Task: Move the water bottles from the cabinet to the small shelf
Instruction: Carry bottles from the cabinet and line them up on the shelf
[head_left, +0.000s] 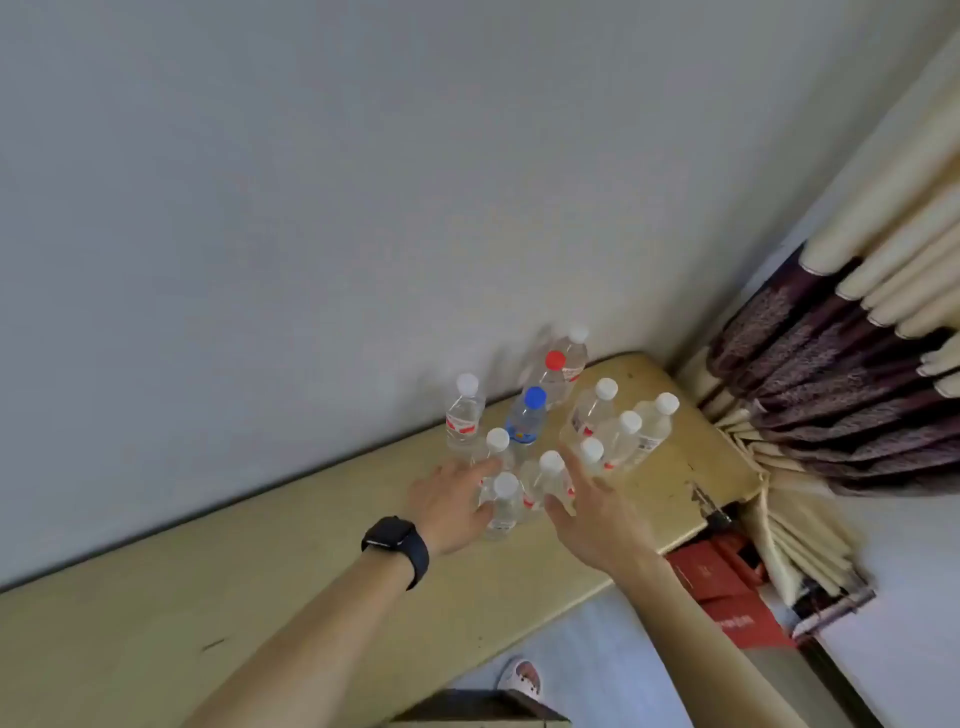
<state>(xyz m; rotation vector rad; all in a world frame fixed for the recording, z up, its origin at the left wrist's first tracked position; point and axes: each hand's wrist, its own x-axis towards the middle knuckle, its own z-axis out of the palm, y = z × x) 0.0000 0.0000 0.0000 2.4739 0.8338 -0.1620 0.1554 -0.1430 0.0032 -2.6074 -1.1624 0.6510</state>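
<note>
Several clear water bottles stand in a cluster on the yellowish cabinet top (322, 561) against the wall. Most have white caps, one a blue cap (527, 418), one a red cap (554, 370). My left hand (448, 503), with a black watch on the wrist, reaches to the nearest white-capped bottle (503, 512); thumb and fingers are spread on either side of it. My right hand (597, 512) lies beside the neighbouring white-capped bottle (546, 480), thumb at its near side and forefinger stretched along its right. Neither bottle is lifted.
The grey wall rises right behind the bottles. A cream and purple curtain (831, 364) hangs at the right past the cabinet's end. Red boxes (722, 587) sit below that end. A slippered foot (522, 678) and a dark wooden edge (478, 709) show on the floor.
</note>
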